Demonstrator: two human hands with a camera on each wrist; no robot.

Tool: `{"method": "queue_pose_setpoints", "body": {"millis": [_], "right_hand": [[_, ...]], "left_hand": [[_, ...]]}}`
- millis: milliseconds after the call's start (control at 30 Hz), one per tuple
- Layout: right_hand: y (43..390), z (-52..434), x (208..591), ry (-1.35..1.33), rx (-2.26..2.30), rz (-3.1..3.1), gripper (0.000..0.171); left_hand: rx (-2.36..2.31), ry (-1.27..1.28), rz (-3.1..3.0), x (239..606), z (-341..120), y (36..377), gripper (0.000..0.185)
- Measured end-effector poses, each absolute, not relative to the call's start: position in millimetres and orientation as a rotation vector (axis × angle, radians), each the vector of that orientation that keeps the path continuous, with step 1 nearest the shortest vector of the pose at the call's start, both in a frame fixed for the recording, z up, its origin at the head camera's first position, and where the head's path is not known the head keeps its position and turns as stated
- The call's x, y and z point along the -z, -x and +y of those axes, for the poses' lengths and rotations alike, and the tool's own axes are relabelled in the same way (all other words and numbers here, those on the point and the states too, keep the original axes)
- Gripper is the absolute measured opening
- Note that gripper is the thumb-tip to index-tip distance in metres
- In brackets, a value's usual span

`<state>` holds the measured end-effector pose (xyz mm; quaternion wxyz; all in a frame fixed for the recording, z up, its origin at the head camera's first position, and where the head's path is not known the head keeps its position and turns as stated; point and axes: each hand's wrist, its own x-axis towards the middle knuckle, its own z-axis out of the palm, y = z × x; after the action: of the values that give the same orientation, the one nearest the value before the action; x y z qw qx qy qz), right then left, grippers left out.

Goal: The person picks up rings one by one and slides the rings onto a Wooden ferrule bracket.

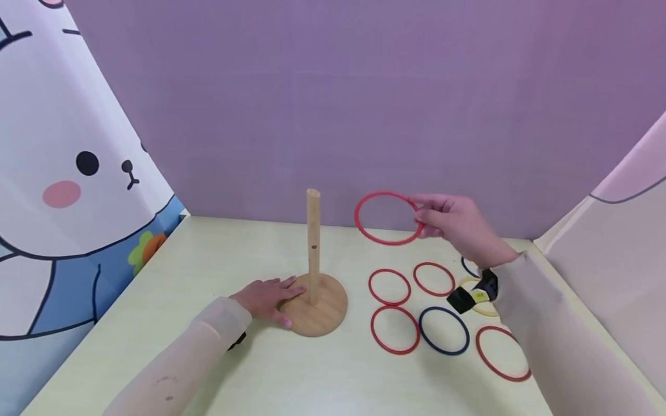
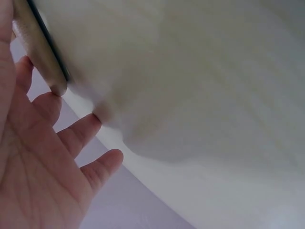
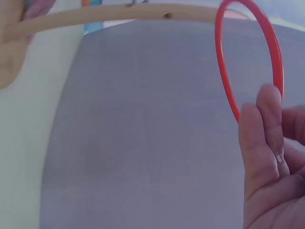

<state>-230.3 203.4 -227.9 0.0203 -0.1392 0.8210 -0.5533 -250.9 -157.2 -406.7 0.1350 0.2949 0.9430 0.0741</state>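
Note:
A wooden post stands upright on a round wooden base on the table. My left hand rests on the left side of that base, fingers spread; in the left wrist view its fingertips show beside the base's edge. Raised above the table, right of the post, my right hand pinches a red ring by its right side between thumb and fingers. The ring is tilted and apart from the post. In the right wrist view, the red ring overlaps the post's tip.
Several more rings lie flat at the table's right: red ones, including a front red ring, a blue ring, and, partly behind my right arm, a yellow ring and another blue one. A purple wall stands behind; printed panels flank the table.

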Motion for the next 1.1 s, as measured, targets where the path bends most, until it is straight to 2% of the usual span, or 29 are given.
{"method": "queue_pose_setpoints", "body": {"millis": [367,633,1100], "right_hand": [[227.0,170.9,200.0,0.485,2.234,2.171,0.045],[221.0,144.1,188.3,0.521,2.361,2.067,0.042],[220.7,95.3,220.5,0.467,2.358,2.12,0.038]], "left_hand": [[-0.192,-0.826,2.73,405.1,-154.4,251.5,0.083],[-0.192,-0.803,2.721,405.3,-155.0,252.0,0.083],[-0.185,-0.694,2.712,405.7,-152.1,250.2,0.08]]}}
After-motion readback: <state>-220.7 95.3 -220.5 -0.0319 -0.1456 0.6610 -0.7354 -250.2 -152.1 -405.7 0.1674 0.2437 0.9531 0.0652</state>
